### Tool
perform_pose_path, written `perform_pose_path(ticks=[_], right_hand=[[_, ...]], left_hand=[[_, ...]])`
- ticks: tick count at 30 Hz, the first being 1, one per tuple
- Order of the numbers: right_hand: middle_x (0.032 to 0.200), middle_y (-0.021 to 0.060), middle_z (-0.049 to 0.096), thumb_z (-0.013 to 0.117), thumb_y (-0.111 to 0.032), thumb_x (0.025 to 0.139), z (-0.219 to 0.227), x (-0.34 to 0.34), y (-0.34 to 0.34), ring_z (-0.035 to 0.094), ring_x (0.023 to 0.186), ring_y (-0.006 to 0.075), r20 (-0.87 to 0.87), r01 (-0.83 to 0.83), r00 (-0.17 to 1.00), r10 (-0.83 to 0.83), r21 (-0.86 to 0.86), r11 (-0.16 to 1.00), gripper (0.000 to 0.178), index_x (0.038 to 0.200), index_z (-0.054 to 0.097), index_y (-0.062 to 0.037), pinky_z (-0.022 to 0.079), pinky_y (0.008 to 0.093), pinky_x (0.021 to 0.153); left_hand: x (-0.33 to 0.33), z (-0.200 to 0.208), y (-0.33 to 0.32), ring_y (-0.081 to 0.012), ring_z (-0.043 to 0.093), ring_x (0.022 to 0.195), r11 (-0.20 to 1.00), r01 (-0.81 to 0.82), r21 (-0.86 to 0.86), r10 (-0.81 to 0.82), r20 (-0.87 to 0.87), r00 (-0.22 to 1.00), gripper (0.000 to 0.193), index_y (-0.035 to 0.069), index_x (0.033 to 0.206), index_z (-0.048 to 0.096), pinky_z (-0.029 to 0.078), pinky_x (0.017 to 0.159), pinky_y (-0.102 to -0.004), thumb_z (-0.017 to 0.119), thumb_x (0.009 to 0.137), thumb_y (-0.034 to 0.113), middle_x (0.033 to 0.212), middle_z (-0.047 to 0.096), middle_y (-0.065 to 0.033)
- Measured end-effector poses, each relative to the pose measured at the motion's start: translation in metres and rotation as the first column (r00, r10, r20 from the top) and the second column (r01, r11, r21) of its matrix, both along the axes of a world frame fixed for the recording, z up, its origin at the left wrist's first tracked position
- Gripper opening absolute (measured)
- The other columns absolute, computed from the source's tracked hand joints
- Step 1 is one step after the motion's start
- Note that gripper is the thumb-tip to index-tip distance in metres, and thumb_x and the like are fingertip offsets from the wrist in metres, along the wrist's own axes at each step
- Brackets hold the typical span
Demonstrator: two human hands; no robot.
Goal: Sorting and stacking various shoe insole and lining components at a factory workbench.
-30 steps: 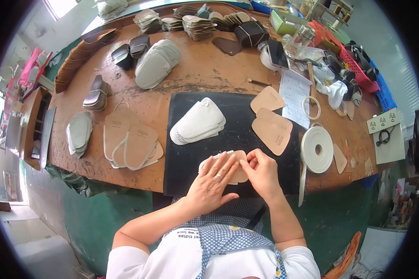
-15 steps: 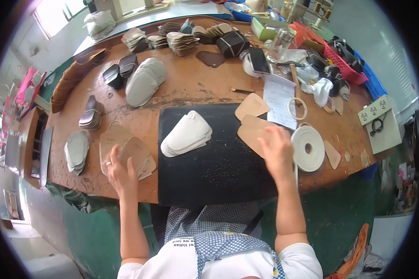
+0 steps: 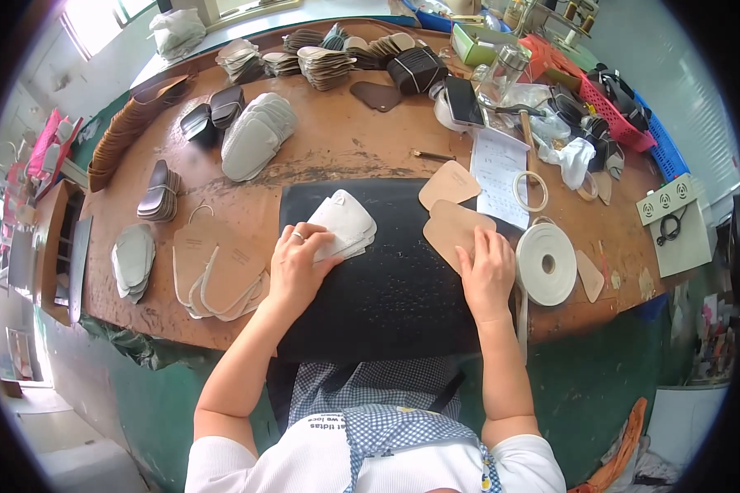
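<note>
Left hand (image 3: 298, 264), fingers spread, steadies the white fabric shoe-piece stack (image 3: 345, 226); right hand (image 3: 487, 271), fingers together, seemingly presses the tan leather piece (image 3: 452, 230) at its twelve o'clock.

A mat (image 3: 386, 287) lies on the surface (image 3: 337, 148), at its near edge, directly before the person. A stack of cut pieces (image 3: 345, 226) sits on the mat's far left part, with the left hand (image 3: 298, 263) resting on its near side. Two flat pieces (image 3: 452, 230) lie at the mat's right edge, one behind the other; the right hand (image 3: 487, 267) rests on the nearer one. A roll of tape (image 3: 547, 263) sits just right of that hand. A sheet of paper (image 3: 501, 168) lies behind the roll. Flat cutouts (image 3: 218, 271) lie left of the mat. More stacks (image 3: 321, 62) line the far edge.
</note>
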State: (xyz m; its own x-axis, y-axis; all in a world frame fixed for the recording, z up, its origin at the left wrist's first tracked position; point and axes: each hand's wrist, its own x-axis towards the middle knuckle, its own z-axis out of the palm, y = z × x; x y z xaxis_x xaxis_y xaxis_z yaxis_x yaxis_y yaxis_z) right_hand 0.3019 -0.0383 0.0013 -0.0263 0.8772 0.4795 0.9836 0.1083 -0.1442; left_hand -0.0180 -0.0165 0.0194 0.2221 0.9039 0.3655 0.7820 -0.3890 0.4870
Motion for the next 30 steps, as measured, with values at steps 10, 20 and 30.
perform_pose_path(ticks=[10, 20, 30], right_hand=[[0.102, 0.0110, 0.060, 0.076, -0.001, 0.079, 0.011, -0.011, 0.001, 0.059, 0.101, 0.0306, -0.034, -0.118, 0.992, 0.120, 0.042, 0.992, 0.019, 0.091, 0.061, -0.0035, 0.049, 0.0440, 0.089], [0.127, 0.0117, 0.071, 0.074, 0.005, 0.084, 0.023, 0.030, -0.001, 0.064, 0.116, 0.0184, -0.941, -0.523, 0.340, -0.007, -0.195, 0.829, 0.013, 0.088, 0.064, -0.0016, 0.046, 0.0326, 0.104], [0.124, 0.0088, 0.065, 0.080, 0.000, 0.079, 0.030, 0.033, 0.003, 0.059, 0.120, 0.0208, -0.861, -0.442, 0.503, 0.080, -0.176, 0.880, 0.050, 0.124, 0.059, -0.0056, 0.045, 0.0340, 0.106]], left_hand=[[-0.002, 0.009, -0.008, -0.0314, 0.070, 0.087, 0.920, 0.049, 0.388, -0.082, 0.068, 0.994, 0.021, 0.001, 0.102, 0.073, 0.057, 0.074, -0.0380, 0.075, 0.081, -0.005, 0.104, 0.075, -0.0111], [0.025, -0.014, -0.106, -0.0258, 0.070, 0.102, 0.901, 0.394, 0.181, -0.400, -0.006, 0.917, 0.031, 0.000, 0.105, 0.075, 0.059, 0.082, -0.0364, 0.079, 0.075, 0.001, 0.114, 0.073, -0.0095], [0.030, -0.018, -0.112, -0.0266, 0.070, 0.101, 0.939, 0.302, 0.167, -0.319, 0.087, 0.944, 0.031, 0.000, 0.106, 0.073, 0.059, 0.083, -0.0365, 0.079, 0.075, -0.002, 0.116, 0.073, -0.0098]])
